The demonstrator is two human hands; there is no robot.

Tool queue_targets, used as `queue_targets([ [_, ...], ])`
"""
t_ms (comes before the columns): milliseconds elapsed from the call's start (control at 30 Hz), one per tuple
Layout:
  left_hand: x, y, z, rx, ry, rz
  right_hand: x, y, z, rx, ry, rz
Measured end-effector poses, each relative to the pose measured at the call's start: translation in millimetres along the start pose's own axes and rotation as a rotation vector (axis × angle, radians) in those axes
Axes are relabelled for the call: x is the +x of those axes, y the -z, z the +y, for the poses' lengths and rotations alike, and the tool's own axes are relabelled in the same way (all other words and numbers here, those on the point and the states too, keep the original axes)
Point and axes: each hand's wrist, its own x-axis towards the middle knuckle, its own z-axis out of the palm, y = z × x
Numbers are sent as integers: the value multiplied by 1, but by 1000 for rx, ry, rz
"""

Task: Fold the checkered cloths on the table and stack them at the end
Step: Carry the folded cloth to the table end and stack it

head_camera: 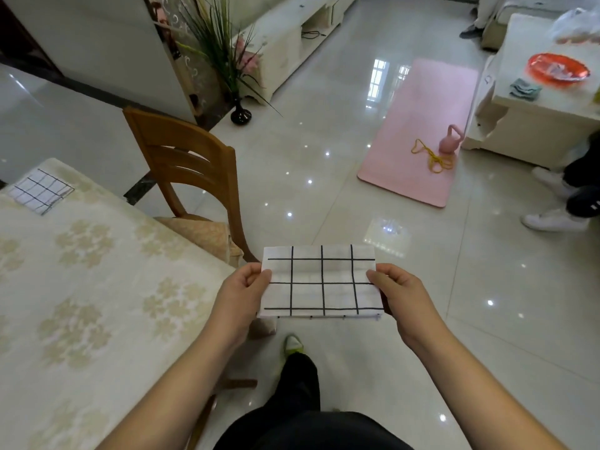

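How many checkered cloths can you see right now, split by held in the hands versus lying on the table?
Held: 1, a folded white cloth with black grid lines, pinched between left hand and right hand, off the table.
On the floral beige table: 1, a folded white black-grid cloth at its far end.
Total: 2

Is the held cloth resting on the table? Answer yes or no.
No: both hands hold the cloth over the floor, beside the table.

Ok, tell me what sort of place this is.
Most likely a home's living and dining room: a clothed table with a wooden chair, a pink mat with a kettlebell, and a white cabinet.
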Motion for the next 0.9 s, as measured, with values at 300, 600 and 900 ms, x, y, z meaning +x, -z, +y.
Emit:
queue_targets([
  [300, 109, 26, 36, -89, 67, 22, 109, -54, -57, -162, -3, -58],
  [600, 176, 38, 86, -60, 21, 48, 190, -94, -104, -170, 5, -116],
  [900, 271, 7, 136, -13, 79, 115, 311, -104, -168, -144, 18, -208],
])
